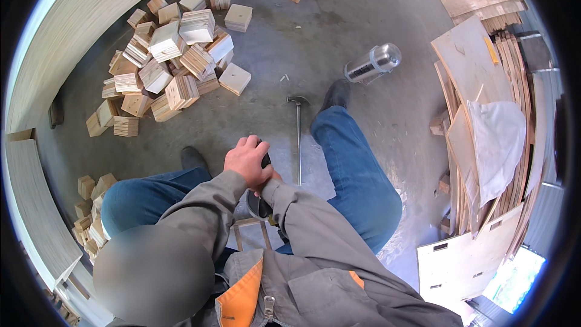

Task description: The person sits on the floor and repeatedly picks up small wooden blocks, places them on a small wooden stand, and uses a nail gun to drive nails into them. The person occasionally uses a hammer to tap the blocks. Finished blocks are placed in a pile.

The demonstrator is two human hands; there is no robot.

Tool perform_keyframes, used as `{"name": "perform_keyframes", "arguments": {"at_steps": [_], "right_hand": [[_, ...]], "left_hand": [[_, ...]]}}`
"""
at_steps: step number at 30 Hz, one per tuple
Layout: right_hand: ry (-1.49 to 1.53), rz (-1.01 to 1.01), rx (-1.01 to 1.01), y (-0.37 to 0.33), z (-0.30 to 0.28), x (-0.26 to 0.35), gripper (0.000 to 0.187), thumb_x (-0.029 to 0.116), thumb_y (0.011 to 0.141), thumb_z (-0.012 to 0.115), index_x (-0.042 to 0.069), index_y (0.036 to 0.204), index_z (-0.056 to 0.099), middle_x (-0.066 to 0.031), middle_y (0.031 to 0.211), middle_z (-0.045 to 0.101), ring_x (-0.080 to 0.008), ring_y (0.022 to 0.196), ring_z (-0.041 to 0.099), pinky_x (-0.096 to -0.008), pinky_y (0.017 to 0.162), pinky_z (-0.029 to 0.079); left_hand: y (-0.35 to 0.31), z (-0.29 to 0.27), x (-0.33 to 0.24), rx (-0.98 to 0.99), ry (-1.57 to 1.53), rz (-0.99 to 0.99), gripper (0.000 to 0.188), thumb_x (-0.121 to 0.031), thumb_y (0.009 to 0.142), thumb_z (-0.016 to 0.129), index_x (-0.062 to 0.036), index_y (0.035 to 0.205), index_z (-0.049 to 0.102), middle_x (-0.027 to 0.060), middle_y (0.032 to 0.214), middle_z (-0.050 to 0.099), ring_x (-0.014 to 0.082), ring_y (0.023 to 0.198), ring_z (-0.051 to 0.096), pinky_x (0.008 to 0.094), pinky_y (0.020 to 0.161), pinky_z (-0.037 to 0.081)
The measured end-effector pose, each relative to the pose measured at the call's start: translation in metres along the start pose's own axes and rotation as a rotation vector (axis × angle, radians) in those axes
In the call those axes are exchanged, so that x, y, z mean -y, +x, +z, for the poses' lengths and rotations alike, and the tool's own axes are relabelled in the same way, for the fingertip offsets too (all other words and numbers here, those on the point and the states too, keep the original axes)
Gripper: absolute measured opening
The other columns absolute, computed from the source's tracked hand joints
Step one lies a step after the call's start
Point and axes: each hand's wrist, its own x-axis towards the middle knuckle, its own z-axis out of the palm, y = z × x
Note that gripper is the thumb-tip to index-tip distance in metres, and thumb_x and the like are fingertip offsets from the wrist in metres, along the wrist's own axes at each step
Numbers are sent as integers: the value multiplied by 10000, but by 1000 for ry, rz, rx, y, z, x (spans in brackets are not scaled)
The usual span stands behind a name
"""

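Note:
My left hand [246,160] is closed over the top of a black object [264,152] between my knees, its fingers bent round it. Just under it is my right hand [273,177], mostly covered by the left hand and the sleeves, so its fingers do not show. Below the hands, a dark rounded part [259,207] shows between my forearms. Whether it belongs to the black object, and what kind of thing that is, I cannot make out. A hammer [299,139] with a long metal handle is just right of my hands, its head pointing away from me.
A loose heap of plywood blocks [166,42] covers the floor at far left, with a smaller pile [91,212] by my left knee. Past my right foot lies a steel thermos [370,65]. Plywood sheets [472,60], one draped with white cloth [497,139], lean at right.

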Motion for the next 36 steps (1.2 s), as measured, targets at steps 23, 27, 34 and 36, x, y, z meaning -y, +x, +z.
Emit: {"name": "perform_keyframes", "arguments": {"at_steps": [23, 27, 34, 36], "right_hand": [[68, 219, -374, 10, -70, -37, 247, 195, 728, 778, 11, 885, 728, -114, 683, 718, -217, 566, 697, -349, 591, 573], [139, 186, -451, 12, -70, -44, 221, 111, 736, 741, -31, 899, 696, -132, 696, 709, -215, 559, 688, -344, 559, 561], [236, 198, -443, 16, -70, -57, 226, 97, 736, 717, -36, 918, 696, -136, 727, 714, -213, 568, 684, -346, 560, 553], [274, 171, -460, 17, -66, -59, 244, 106, 734, 722, -28, 937, 706, -144, 773, 729, -229, 623, 707, -355, 608, 565]], "left_hand": [[48, 23, 93, -266, -296, -542, 660, -263, 781, 800, -39, 1352, 557, 190, 1400, 514, 376, 1260, 557, 432, 1038, 482], [82, 30, 115, -234, -243, -521, 800, -295, 741, 820, -71, 1431, 482, 188, 1476, 436, 380, 1305, 524, 430, 1062, 474], [161, 22, 142, -179, -112, -430, 963, -334, 742, 816, -130, 1546, 327, 199, 1555, 346, 394, 1372, 474, 444, 1067, 478], [180, 24, 148, -135, -61, -447, 997, -352, 741, 812, -139, 1565, 292, 202, 1562, 338, 396, 1373, 478, 450, 1062, 483]]}}
